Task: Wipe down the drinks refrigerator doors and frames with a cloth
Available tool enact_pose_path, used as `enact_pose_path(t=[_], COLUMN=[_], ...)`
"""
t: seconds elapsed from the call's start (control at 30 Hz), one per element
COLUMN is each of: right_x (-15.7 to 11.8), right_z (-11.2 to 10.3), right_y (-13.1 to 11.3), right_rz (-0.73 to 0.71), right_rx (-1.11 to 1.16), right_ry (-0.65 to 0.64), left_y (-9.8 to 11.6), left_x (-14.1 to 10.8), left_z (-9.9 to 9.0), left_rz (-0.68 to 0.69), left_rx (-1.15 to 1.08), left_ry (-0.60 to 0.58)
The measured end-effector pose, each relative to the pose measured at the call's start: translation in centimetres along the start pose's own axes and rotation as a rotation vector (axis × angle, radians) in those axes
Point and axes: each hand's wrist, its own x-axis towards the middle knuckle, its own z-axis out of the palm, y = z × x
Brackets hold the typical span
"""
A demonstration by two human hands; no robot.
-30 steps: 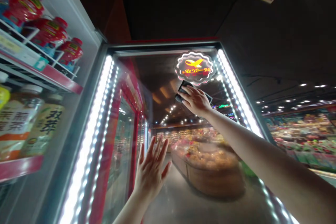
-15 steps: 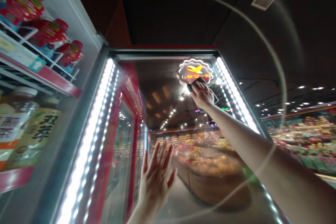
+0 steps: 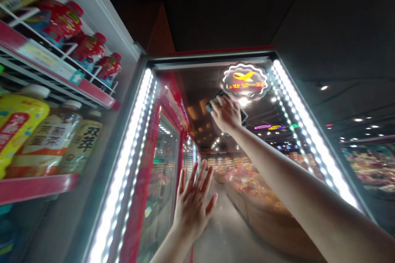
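Observation:
The fridge's glass door (image 3: 191,86) stands before me, a bright light strip down each side. My right hand (image 3: 226,114) is high on the pane, its fingers closed over a dark cloth (image 3: 212,104) pressed against the glass. Part of that cloth shows at the fingertips, and a dark edge sticks out beyond the wrist side. Just up and right of this hand is a scalloped round sticker (image 3: 245,82) with a yellow emblem. Lower down, my left hand (image 3: 193,209) rests flat on the glass with fingers spread, holding nothing.
On the left, fridge shelves hold red bottles (image 3: 89,51) behind a wire rail (image 3: 66,52), with juice bottles (image 3: 51,139) below. The door's metal frame (image 3: 212,56) runs across the top. Through the glass appear red fridges (image 3: 145,189) and a produce display (image 3: 271,218).
My right hand has moved left and slightly down with the cloth, off the sticker's lower edge. The whole view has shifted, with more of the shelves showing. My left hand stays spread on the glass.

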Motion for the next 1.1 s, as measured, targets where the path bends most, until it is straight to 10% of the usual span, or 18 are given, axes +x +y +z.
enact_pose_path(t=[0.1,0.17,0.33,0.47,0.6,0.73,0.93,1.1], right_x=[-3.8,-5.6,-2.9,1.6,0.4,-4.2,-1.2,3.2], right_z=[0.4,0.2,0.8,2.9,4.2,3.2,4.0,6.1], right_y=[-2.6,-1.6,3.2,-1.3,-8.7,-8.9,-5.5,-13.7], right_rz=[-0.465,-0.524,0.137,0.28,-0.166,-0.518,0.003,0.067], right_rx=[0.093,0.11,0.064,0.083,0.165,0.211,0.117,0.179], right_ry=[-0.119,-0.132,0.083,0.105,-0.035,-0.148,0.062,0.055], left_y=[0.0,-0.5,-3.9,-6.5,-6.9,-6.6,-6.7,-6.7], left_x=[0.1,-0.2,-2.3,-4.3,-4.9,-5.2,-5.8,-6.0], left_z=[-0.1,-0.3,-1.3,-1.4,-1.1,-1.1,-1.0,-0.6], left_rz=[-0.001,0.023,0.053,0.021,0.019,0.008,0.013,0.029], left_rx=[0.002,-0.017,-0.019,0.062,0.061,-0.002,0.014,0.066], left_ry=[-0.03,-0.058,-0.099,-0.122,-0.172,-0.208,-0.205,-0.175])
